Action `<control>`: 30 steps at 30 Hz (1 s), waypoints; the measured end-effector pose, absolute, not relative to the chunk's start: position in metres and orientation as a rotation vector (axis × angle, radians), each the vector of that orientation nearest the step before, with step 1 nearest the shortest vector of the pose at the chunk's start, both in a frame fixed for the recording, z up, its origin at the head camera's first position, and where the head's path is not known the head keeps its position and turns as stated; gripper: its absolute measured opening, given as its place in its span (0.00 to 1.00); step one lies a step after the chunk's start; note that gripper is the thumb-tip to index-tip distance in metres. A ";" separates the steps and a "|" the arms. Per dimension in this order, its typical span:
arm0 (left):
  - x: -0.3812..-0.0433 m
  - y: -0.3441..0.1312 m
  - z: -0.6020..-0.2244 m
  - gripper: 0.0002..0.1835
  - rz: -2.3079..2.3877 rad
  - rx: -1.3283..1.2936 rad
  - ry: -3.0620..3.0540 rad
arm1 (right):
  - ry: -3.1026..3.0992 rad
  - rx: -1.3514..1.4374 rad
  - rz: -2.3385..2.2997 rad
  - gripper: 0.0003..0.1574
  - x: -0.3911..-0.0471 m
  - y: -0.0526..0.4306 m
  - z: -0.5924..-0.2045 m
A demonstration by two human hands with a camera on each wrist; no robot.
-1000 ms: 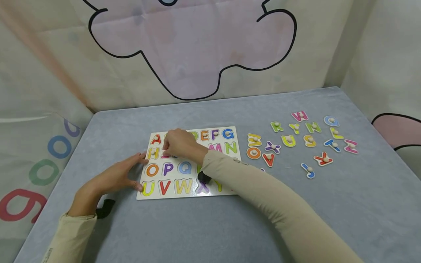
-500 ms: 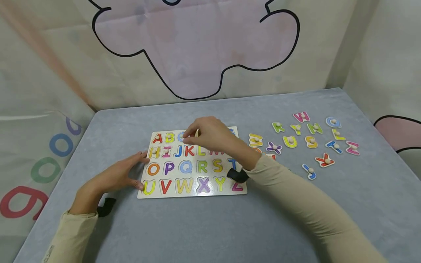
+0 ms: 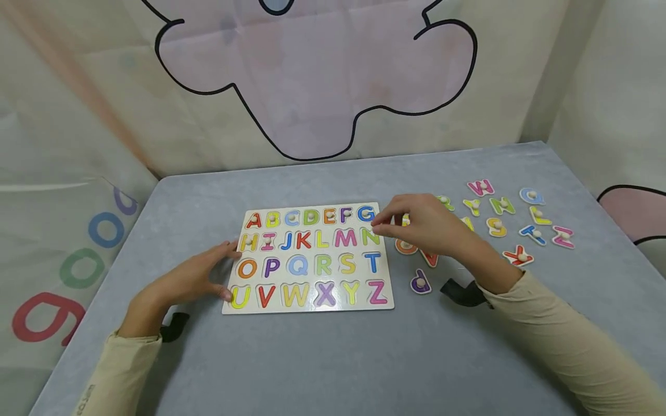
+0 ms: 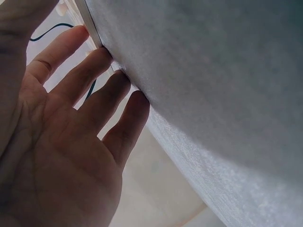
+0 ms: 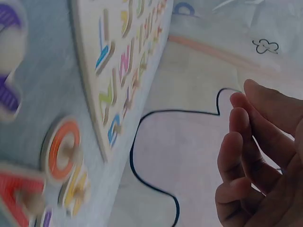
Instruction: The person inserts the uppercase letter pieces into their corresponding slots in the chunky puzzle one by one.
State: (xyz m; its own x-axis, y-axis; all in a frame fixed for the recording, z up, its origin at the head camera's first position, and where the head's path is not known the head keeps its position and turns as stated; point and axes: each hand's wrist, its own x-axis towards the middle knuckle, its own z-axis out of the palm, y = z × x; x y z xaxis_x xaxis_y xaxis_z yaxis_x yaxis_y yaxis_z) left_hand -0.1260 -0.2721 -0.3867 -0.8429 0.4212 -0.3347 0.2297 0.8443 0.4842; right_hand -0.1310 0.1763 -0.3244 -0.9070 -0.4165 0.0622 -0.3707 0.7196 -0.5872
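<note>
A white alphabet puzzle board (image 3: 307, 308) lies flat on the table, with knobbed letters along its top row. Below them, the yellow H (image 3: 250, 242) and pink I (image 3: 268, 241) also carry knobs; the other letters are flat printed recesses. My left hand (image 3: 182, 280) touches the board's left side, fingertips at the edge and thumb at the lower corner; its fingers are extended in the left wrist view. Over the board's right edge hovers my right hand (image 3: 429, 226). The right wrist view shows its fingers (image 5: 233, 151) loosely bent with nothing between them.
Loose knobbed letters are scattered right of the board, among them a purple P (image 3: 420, 282), an orange O (image 3: 406, 247), a red V (image 3: 430, 259), a red K (image 3: 518, 256) and a blue T (image 3: 532, 234). My right hand and forearm hide some.
My right hand has moved right from the pink I, across the top rows, to the board's right edge. The I is now uncovered in its recess. My left hand stays at the board.
</note>
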 end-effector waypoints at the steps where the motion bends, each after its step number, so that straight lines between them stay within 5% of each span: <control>1: -0.126 -0.271 -0.386 0.53 0.602 0.476 2.585 | 2.856 -0.656 -0.933 0.09 -0.130 0.184 -0.324; 18: -0.124 -0.275 -0.385 0.51 0.571 0.495 2.598 | 3.036 -0.341 -1.176 0.12 -0.143 0.297 -0.297; 25: -0.124 -0.274 -0.385 0.52 0.553 0.459 2.591 | 3.027 -0.422 -1.379 0.11 -0.141 0.317 -0.288; 30: -0.123 -0.274 -0.385 0.51 0.564 0.490 2.602 | 3.095 -0.703 -1.118 0.16 -0.140 0.325 -0.310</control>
State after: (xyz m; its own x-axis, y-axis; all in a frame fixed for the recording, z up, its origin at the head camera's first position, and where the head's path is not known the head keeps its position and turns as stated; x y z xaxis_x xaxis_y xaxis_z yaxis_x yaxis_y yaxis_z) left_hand -0.1233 -0.2744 -0.3854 -0.8449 0.4192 -0.3324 0.2440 0.8549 0.4579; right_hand -0.1403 0.3252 -0.3098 -0.8888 -0.3060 0.3412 -0.4534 0.6955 -0.5574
